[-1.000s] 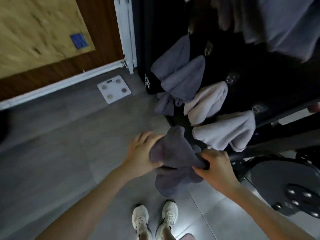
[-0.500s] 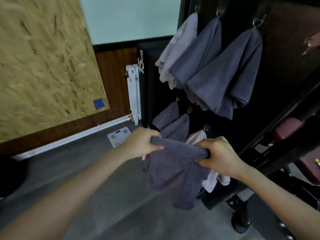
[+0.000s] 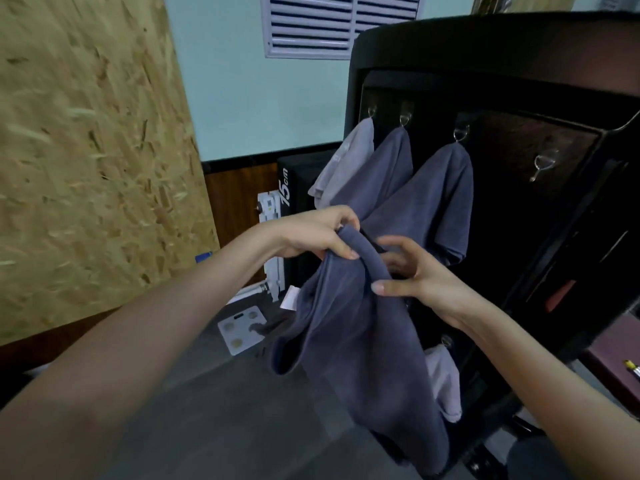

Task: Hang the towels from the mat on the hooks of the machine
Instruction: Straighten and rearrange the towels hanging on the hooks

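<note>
You can read one marking only: "15cm" in white slanted characters, running vertically up the side of a black padded box (image 3: 289,188) standing against the wall, left of the machine. The white tag (image 3: 290,298) on the held towel is too small to read. The white floor scale (image 3: 240,329) shows a dark display, illegible.
</note>
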A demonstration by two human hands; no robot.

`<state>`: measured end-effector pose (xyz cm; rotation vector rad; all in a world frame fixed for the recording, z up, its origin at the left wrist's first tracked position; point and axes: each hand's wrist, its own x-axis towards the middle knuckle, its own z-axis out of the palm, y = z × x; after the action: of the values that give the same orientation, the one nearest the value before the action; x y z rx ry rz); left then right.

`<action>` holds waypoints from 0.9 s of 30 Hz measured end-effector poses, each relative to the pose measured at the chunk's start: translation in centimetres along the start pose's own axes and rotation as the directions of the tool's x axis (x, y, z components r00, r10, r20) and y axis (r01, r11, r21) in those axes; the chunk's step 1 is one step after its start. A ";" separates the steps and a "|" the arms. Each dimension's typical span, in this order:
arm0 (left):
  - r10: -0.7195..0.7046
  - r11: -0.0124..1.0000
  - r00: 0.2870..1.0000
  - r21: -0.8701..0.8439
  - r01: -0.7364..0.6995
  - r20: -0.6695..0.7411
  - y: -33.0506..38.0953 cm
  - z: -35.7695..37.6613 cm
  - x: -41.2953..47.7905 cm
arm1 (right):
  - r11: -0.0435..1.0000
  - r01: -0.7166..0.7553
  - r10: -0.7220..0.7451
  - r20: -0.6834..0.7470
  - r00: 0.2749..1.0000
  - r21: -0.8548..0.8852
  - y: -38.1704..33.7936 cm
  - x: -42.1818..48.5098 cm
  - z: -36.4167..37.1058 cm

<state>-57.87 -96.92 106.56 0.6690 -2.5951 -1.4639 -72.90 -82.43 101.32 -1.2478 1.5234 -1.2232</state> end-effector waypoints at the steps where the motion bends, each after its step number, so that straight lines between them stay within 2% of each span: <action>1: -0.002 1.000 1.000 -0.008 0.002 0.010 0.2 0.0 0.1 | 0.999 0.017 -0.017 -0.004 1.000 0.030 -0.7 0.3 0.4; 3: -0.015 0.995 1.000 -0.100 0.013 -0.027 0.2 0.2 0.5 | 0.998 0.068 -0.066 -0.061 0.996 0.018 -1.8 1.1 1.3; 6: -0.046 0.933 0.984 -0.360 -0.019 -0.172 -0.7 0.3 0.3 | 0.994 0.105 -0.097 -0.223 0.970 0.024 -2.1 2.2 1.9; 7: -0.040 0.928 0.988 -0.371 -0.019 -0.152 -1.1 0.2 -0.2 | 0.993 0.114 -0.101 -0.262 0.960 0.035 -2.2 2.6 1.8; 10: -0.061 0.966 0.997 -0.248 0.073 0.056 -3.0 0.1 -2.0 | 0.991 0.128 -0.111 -0.311 0.944 0.035 -2.7 3.5 1.1; 11: -0.082 0.980 0.995 -0.176 0.092 0.062 -3.4 0.2 -2.4 | 0.991 0.129 -0.113 -0.313 0.943 0.031 -3.0 3.7 0.9; 12: -0.095 0.992 0.995 -0.087 0.096 0.011 -3.8 0.1 -2.5 | 0.992 0.126 -0.112 -0.313 0.943 0.022 -3.2 3.9 0.8; 14: -0.101 0.992 0.982 0.062 0.113 -0.162 -4.2 -0.5 -2.3 | 0.994 0.109 -0.109 -0.313 0.943 -0.017 -3.5 4.2 0.5; 16: -0.094 0.989 0.971 0.088 0.115 -0.219 -3.9 -1.6 -2.4 | 0.994 0.091 -0.107 -0.305 0.946 -0.069 -3.6 4.2 -0.2; 19: -0.070 0.994 0.982 0.075 0.084 -0.173 -2.4 -3.6 -2.2 | 0.996 0.072 -0.084 -0.295 0.952 -0.052 -3.5 3.7 -1.6; 21: -0.040 0.990 0.989 0.131 0.058 -0.142 -0.9 -4.6 -1.7 | 0.997 0.082 -0.081 -0.289 0.954 -0.009 -3.6 3.1 -2.2; 23: -0.030 0.959 0.995 0.279 0.056 -0.094 0.2 -5.5 -1.0 | 0.995 0.094 -0.077 -0.291 0.954 0.044 -3.7 2.7 -2.5; 25: -0.057 0.884 0.997 0.462 0.073 -0.048 1.0 -6.2 -0.5 | 0.991 0.103 -0.074 -0.287 0.955 0.085 -3.6 2.3 -2.7; 27: -0.105 0.853 0.994 0.512 0.102 -0.022 1.2 -6.8 -0.3 | 0.991 0.104 -0.076 -0.287 0.955 0.085 -3.7 2.0 -2.6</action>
<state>-56.06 -101.63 111.23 0.8614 -3.0165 -0.7720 -75.04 -84.09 105.48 -1.1229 1.5981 -1.5736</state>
